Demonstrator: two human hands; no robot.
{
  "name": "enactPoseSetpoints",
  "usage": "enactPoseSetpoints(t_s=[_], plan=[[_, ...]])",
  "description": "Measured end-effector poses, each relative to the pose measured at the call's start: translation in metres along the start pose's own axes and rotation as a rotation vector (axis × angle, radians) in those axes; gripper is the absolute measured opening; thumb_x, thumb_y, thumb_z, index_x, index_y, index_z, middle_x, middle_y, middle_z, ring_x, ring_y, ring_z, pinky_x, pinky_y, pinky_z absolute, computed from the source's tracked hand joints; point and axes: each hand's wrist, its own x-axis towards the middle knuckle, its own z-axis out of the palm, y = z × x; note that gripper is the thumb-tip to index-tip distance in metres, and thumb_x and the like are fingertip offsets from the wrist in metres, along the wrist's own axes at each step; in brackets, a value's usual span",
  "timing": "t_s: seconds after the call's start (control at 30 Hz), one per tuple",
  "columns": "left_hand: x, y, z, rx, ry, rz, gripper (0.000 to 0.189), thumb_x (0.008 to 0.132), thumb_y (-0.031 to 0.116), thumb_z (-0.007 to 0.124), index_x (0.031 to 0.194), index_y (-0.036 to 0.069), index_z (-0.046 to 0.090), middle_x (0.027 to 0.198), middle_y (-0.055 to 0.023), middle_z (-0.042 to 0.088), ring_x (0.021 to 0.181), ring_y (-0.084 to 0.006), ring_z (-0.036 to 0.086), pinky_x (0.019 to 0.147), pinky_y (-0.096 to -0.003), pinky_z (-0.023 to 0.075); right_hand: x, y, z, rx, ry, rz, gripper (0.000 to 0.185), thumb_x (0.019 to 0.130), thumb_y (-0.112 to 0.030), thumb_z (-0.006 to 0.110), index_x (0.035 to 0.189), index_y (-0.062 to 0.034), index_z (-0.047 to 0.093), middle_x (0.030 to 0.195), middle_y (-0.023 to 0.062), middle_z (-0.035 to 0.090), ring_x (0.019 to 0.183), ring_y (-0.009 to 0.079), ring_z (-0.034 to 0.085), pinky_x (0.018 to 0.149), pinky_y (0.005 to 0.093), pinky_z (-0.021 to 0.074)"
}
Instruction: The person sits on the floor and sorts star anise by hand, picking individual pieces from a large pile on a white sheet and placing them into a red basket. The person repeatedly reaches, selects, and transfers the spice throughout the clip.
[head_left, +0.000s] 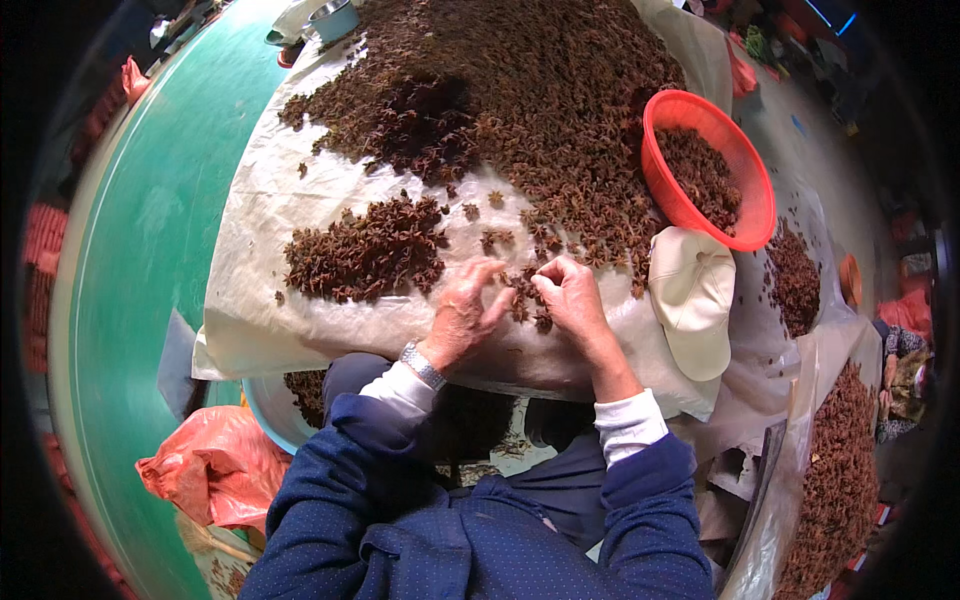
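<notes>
My left hand (463, 309), with a metal-banded wristwatch (424, 366) on its wrist, is low over the pale sheet (247, 225). Its thumb and fingers are apart, and no piece shows in its grasp. Thumb and forefinger of my right hand (576, 298) meet at their tips; whether a piece is pinched there is hidden. Between both hands lie a few loose star anise pods (521, 304). A small heap of star anise (364, 251) sits left of my left hand. Beyond my hands, a much larger star anise pile (525, 97) spreads across the sheet.
A red plastic basket (765, 187) holding star anise tilts at the right, beside a cream cap (690, 300). More star anise (832, 480) fills plastic sheeting farther right, near another person (904, 382). A blue basin (262, 405) and red plastic bag (225, 465) are at lower left.
</notes>
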Motion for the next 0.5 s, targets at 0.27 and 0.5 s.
enactPoseSetpoints(t_s=[0.27,0.5], plan=[[-0.003,0.03,0.014,-0.879,-0.202,-0.67,0.027,0.105,0.021,0.07,0.123,0.002,0.069,0.105,-0.0061,0.077,0.093,-0.0143,0.074,0.072,-0.0272,0.0548,-0.006,-0.01,0.004,0.432,-0.008,0.129,0.007,0.095,-0.003,0.074,0.094,0.001,0.069,0.082,0.0062,0.073,0.072,0.0118,0.069,0.063,0.0297,0.0589],[0.006,0.019,0.005,-1.25,-0.163,-0.936,0.024,0.104,0.021,0.069,0.116,0.0,0.07,0.099,-0.0054,0.075,0.085,-0.0133,0.073,0.069,-0.0259,0.0556,-0.03,-0.041,0.006,0.087,0.151,-0.39,0.01,0.095,0.006,0.071,0.096,-0.0005,0.064,0.092,0.0087,0.07,0.082,0.0143,0.069,0.069,0.0302,0.059]])
